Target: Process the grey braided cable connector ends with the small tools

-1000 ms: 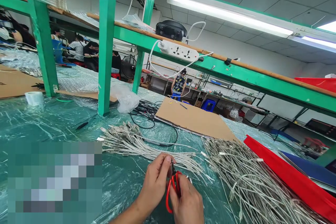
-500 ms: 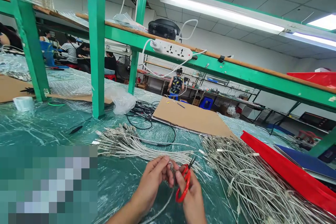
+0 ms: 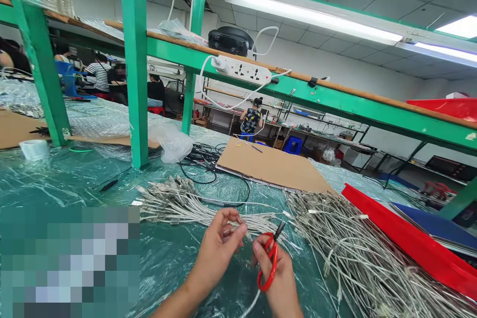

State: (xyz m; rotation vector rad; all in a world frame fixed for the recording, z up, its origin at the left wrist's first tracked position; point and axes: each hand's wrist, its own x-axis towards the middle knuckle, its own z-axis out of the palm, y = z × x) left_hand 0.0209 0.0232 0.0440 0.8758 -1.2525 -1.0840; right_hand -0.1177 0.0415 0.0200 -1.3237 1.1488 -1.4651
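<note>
Red-handled scissors [image 3: 269, 271] rest in my right hand [image 3: 279, 278], their dark blades pointing up and away from me. A pale cable [image 3: 254, 303] runs down beside that hand, and its upper end is hidden by the fingers. Just to the left, my left hand [image 3: 219, 246] is closed with thumb and fingers pinched; whatever is between them is too small to make out. Beyond both hands lies a bundle of pale cables [image 3: 182, 201] with connector ends to the left. A larger heap of similar cables [image 3: 357, 248] spreads out on the right.
A red tray [image 3: 402, 238] borders the cable heap. Cardboard [image 3: 274, 161] and coiled black cables [image 3: 203, 156] lie farther back. Green posts [image 3: 136, 74] carry a shelf with a power strip [image 3: 244, 70]. A tape roll [image 3: 34, 149] stands left. Other people sit in the background.
My hands have moved apart. The right has gone slightly right and down with the scissors and the cable, while the left has come away with its fingers pinched.
</note>
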